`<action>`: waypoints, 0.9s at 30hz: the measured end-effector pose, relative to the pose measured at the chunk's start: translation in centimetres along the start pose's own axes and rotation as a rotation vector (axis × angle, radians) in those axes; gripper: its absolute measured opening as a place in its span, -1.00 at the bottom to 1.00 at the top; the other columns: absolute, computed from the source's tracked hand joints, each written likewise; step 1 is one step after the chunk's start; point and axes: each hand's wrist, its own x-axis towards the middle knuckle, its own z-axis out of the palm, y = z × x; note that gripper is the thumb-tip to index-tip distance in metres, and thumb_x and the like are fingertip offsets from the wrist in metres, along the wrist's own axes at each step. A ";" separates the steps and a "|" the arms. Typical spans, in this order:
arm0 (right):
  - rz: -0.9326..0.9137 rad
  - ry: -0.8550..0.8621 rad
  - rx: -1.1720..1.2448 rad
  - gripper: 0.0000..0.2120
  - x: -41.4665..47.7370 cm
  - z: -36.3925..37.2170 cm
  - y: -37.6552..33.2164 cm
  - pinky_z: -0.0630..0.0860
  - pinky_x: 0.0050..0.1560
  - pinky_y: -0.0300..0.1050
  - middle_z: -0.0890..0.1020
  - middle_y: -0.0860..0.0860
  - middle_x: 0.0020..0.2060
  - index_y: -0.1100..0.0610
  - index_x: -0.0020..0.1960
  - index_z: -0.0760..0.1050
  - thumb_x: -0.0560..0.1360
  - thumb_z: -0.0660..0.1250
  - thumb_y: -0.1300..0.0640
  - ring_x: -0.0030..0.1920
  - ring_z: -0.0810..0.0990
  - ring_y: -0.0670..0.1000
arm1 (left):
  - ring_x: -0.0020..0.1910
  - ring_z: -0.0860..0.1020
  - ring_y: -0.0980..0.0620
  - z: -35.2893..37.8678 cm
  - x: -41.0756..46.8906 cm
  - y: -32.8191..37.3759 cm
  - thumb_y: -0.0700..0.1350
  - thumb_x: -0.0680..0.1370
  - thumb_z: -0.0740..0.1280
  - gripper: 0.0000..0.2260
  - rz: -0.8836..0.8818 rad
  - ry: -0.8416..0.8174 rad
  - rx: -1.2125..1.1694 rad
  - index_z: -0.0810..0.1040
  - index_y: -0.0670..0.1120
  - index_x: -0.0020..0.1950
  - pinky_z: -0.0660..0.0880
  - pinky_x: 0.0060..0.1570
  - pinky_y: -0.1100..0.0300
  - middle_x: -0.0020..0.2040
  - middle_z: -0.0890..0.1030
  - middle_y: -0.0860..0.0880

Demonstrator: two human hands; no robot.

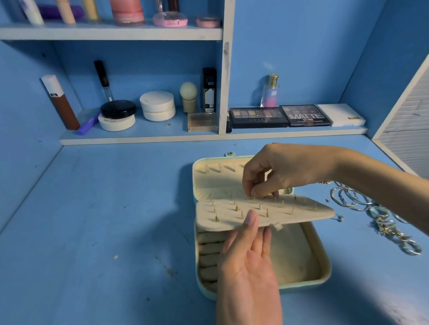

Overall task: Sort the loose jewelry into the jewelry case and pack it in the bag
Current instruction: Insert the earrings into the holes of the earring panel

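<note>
A mint green jewelry case point(316, 263) lies open on the blue table, with cream lining and ring rolls on its left side. Its cream earring panel point(302, 211) is lifted level above the tray, with several studs pushed through it. My left hand point(246, 263) holds the panel's front edge from below, thumb on top. My right hand point(271, 174) pinches something small at the panel's back edge; the item is too small to make out. Loose jewelry point(368, 209), rings, bangles and a chain, lies on the table to the right of the case.
Shelves along the back wall hold cosmetics: jars point(157, 106), tubes, a perfume bottle point(271, 91) and eyeshadow palettes point(280, 117). A white slatted panel point(421, 112) stands at the right. No bag is in view.
</note>
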 end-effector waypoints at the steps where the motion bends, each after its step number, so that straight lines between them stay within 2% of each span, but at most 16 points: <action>1: 0.006 -0.010 -0.001 -0.89 0.0 0.0 -0.1 0.42 -0.35 -0.38 0.61 0.00 -0.32 0.11 -0.18 0.58 0.45 0.35 0.29 -0.41 0.51 -0.14 | 0.15 0.61 0.02 0.0 0.0 0.0 -0.04 -0.10 0.71 -0.27 0.003 -0.002 -0.002 0.70 -0.10 0.06 0.37 0.17 0.09 0.18 0.63 -0.11; 8: 0.068 -0.092 -0.016 -0.92 0.4 -0.4 -0.7 0.38 -0.40 -0.42 0.59 0.05 -0.32 0.18 -0.17 0.58 0.46 0.33 0.30 -0.41 0.49 -0.12 | 0.16 0.61 0.01 0.1 0.0 0.1 -0.03 -0.07 0.71 -0.27 0.014 -0.013 0.003 0.68 -0.10 0.09 0.36 0.17 0.10 0.19 0.63 -0.12; 17: 0.132 -0.071 0.048 -0.93 0.7 0.2 -0.2 0.37 -0.43 -0.36 0.52 -0.05 -0.45 0.19 -0.18 0.59 0.45 0.34 0.26 -0.44 0.42 -0.09 | 0.14 0.62 0.02 0.2 0.0 0.2 -0.02 -0.09 0.71 -0.24 -0.015 -0.012 -0.058 0.68 -0.10 0.09 0.36 0.16 0.10 0.19 0.63 -0.10; 21: 0.094 -0.065 0.136 -0.91 0.2 0.4 0.7 0.40 -0.33 -0.27 0.53 -0.04 -0.41 0.13 -0.18 0.58 0.48 0.34 0.24 -0.37 0.44 -0.07 | 0.13 0.62 0.01 0.3 -0.1 0.2 -0.02 -0.09 0.71 -0.25 -0.032 -0.011 -0.098 0.69 -0.10 0.08 0.37 0.18 0.09 0.19 0.63 -0.11; 24: 0.015 0.005 0.264 -0.94 -0.8 0.4 1.6 0.44 -0.29 -0.24 0.58 0.02 -0.35 0.16 -0.07 0.58 0.51 0.34 0.25 -0.33 0.49 -0.05 | 0.12 0.63 0.02 0.4 -0.2 0.3 -0.01 -0.08 0.71 -0.23 -0.035 -0.002 -0.122 0.67 -0.10 0.11 0.37 0.19 0.08 0.17 0.64 -0.10; 27: -0.018 0.134 0.346 -0.88 -1.9 0.0 3.1 0.45 -0.27 -0.18 0.60 0.06 -0.31 0.22 -0.01 0.56 0.52 0.28 0.35 -0.30 0.51 -0.03 | 0.09 0.63 0.05 0.4 -0.1 0.3 -0.01 -0.10 0.71 -0.23 -0.047 0.010 -0.132 0.68 -0.10 0.10 0.39 0.20 0.09 0.15 0.65 -0.08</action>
